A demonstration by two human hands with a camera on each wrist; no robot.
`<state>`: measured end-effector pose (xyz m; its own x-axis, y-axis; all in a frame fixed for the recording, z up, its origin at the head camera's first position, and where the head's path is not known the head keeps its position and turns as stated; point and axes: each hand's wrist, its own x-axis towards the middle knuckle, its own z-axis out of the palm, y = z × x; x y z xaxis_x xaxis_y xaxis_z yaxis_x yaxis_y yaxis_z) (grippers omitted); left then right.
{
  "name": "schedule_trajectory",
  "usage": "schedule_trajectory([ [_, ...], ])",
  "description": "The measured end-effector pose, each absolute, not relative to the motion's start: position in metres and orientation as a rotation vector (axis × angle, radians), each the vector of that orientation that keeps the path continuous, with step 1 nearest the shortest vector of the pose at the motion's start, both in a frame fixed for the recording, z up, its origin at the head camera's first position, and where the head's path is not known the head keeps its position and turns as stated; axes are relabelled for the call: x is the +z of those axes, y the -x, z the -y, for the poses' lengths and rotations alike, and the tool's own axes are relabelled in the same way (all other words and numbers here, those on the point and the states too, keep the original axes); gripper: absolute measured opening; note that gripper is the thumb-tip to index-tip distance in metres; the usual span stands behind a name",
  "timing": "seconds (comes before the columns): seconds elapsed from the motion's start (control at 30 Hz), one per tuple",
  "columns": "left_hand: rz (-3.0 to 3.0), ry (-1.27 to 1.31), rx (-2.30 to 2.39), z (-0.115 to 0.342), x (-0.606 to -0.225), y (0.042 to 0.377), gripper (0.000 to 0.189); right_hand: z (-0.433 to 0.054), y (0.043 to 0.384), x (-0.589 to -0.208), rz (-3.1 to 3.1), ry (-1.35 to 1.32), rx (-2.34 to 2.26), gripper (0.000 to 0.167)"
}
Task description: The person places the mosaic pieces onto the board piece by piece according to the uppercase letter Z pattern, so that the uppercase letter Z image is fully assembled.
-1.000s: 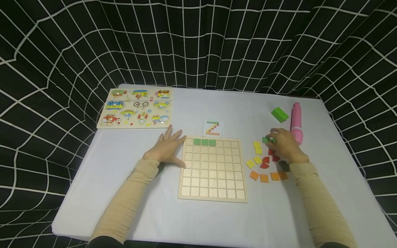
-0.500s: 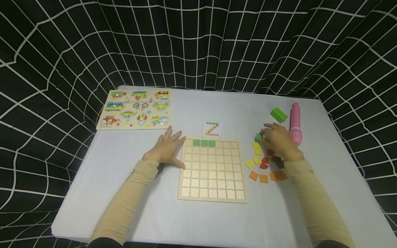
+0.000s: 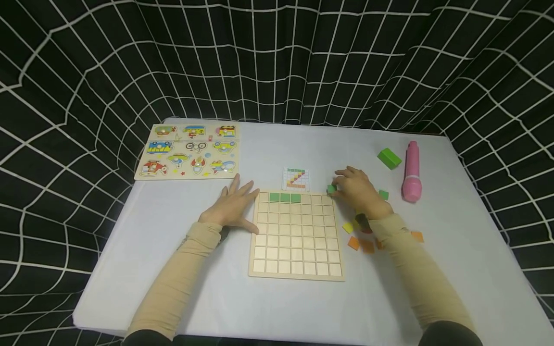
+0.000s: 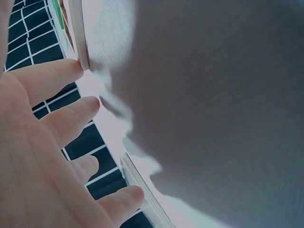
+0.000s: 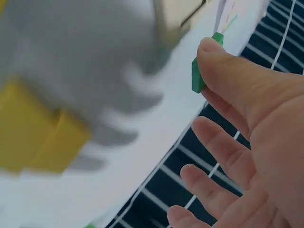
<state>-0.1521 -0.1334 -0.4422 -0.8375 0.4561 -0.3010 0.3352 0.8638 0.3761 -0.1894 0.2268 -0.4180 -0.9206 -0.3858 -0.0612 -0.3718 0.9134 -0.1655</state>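
The left hand (image 3: 230, 207) is spread, its fingertips at the left edge of a square, pale wooden board (image 3: 296, 230) with a grid of recessed cells. Three flat green square tiles (image 3: 284, 197) fill the second, third and fourth cells of its far row. The right hand (image 3: 358, 191) pinches another small, flat green tile (image 5: 196, 78) between thumb and index finger, its other fingers apart; this tile is near the board's far right corner. Just beyond the board lies a white printed card (image 3: 296, 179) with a coloured grid pattern. Flat orange square tiles (image 3: 353, 243) and yellow ones (image 3: 348, 228) lie right of the board, some partly hidden by the right arm. On the white surface (image 3: 303, 312), a bright green rectangular block (image 3: 389, 158) sits near a pink cylindrical object (image 3: 412, 173).
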Motion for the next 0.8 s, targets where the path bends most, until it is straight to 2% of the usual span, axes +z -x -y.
schedule_trajectory([
  [0.4, -2.651, -0.589, 0.443, 0.133, -0.442, 0.151, 0.123, -0.182, 0.184, -0.424, -2.891, 0.763, -0.24, 0.03],
  [0.8, -2.652, -0.571, 0.428, 0.133, -0.44, 0.152, 0.123, -0.168, 0.185, -0.425, -2.89, 0.898, -0.146, 0.029],
])
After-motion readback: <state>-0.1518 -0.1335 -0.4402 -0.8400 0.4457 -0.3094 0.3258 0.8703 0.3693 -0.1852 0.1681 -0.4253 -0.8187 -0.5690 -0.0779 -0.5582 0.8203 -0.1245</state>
